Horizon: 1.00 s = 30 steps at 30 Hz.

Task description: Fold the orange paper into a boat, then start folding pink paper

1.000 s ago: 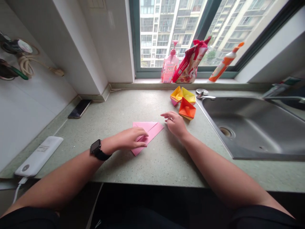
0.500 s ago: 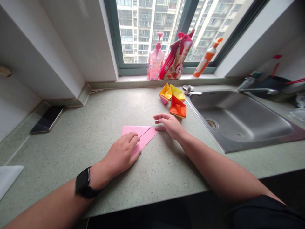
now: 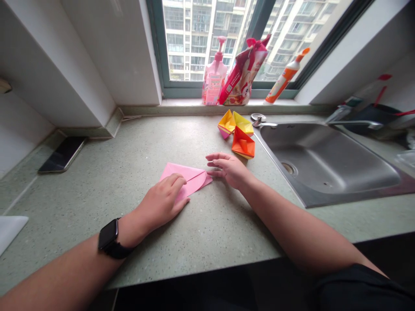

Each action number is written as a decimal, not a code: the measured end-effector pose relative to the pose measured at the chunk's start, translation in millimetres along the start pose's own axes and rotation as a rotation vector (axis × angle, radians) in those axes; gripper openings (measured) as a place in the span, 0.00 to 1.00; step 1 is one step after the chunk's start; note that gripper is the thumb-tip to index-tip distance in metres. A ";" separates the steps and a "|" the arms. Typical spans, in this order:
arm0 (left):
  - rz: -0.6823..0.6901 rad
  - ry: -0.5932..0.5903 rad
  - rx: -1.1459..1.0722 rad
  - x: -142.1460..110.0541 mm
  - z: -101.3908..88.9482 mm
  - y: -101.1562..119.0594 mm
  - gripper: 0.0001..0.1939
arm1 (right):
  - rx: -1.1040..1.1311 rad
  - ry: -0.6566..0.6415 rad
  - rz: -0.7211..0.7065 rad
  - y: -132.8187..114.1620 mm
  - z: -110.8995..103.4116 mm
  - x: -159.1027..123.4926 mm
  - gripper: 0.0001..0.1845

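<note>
A folded sheet of pink origami paper (image 3: 195, 183) lies on the counter, with a diagonal fold edge across its top. My left hand (image 3: 164, 194) holds it down from the left, fingers bent over the paper and thumb by its lower edge. The right corner is slightly raised and curved, its layers parted. At that corner, my right hand (image 3: 228, 170) has its fingers apart, the lower digit touching the paper's tip. Just beyond my right hand sit three folded paper pieces: an orange-red one (image 3: 243, 143), a yellow one (image 3: 244, 125) and an orange-yellow one (image 3: 227, 122) with a pink underside.
To the right is a steel sink (image 3: 330, 164) with a faucet. A pink pump bottle (image 3: 214, 84), a red bag (image 3: 244, 75) and an orange-white bottle (image 3: 283, 82) line the windowsill. A phone (image 3: 63, 154) lies at the left, and a white sheet (image 3: 11, 231) reaches in below it.
The paper has turned slightly and its right corner flap has lifted and curved, parting from the layer below. Both hands have shifted a little to the left. The camera view has shifted slightly.
</note>
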<state>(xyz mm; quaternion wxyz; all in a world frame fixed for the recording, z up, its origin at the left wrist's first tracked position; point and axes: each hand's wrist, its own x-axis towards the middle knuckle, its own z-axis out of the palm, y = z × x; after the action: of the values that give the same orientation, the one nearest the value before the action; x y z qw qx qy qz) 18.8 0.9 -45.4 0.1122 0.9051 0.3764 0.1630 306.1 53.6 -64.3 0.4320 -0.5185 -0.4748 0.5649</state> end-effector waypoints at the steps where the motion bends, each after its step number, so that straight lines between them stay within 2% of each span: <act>1: -0.007 0.000 -0.004 0.5 -0.5 0.2 0.13 | 0.008 0.000 0.005 -0.9 1.3 -0.9 0.14; 4: -0.016 -0.003 -0.016 1.6 -1.8 1.1 0.11 | -0.025 -0.025 -0.028 -3.0 4.8 -4.5 0.15; 6: -0.017 -0.010 -0.018 2.0 -1.9 1.2 0.10 | -0.111 -0.048 -0.106 -3.7 6.6 -7.3 0.18; 12: -0.031 -0.001 -0.016 2.6 0.6 -1.5 0.13 | -0.572 -0.177 -0.462 -3.8 8.8 -13.3 0.22; 15: -0.026 0.001 -0.044 3.3 0.7 -2.6 0.13 | -0.824 -0.183 -0.623 -2.2 7.1 -12.9 0.24; 17: -0.025 -0.006 -0.062 3.8 0.2 -3.2 0.13 | -0.942 -0.188 -0.693 -1.1 5.7 -12.0 0.22; 20: -0.041 -0.005 -0.069 4.1 -0.9 -3.8 0.17 | -1.038 -0.243 -0.734 -1.2 4.7 -12.0 0.11; 23: -0.085 0.008 -0.027 3.7 -3.1 -3.4 0.23 | -1.075 -0.266 -0.742 -3.9 5.4 -14.3 0.08; 30: -0.103 -0.095 0.105 3.7 -11.1 -1.0 0.11 | -1.151 -0.280 -0.782 -14.9 8.8 -22.9 0.06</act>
<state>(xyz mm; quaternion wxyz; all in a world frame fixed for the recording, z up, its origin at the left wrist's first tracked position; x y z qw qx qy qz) 16.4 5.1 -34.7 0.0905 0.8959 0.4247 0.0940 299.3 33.1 -45.5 0.1955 -0.3786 -0.9003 0.0892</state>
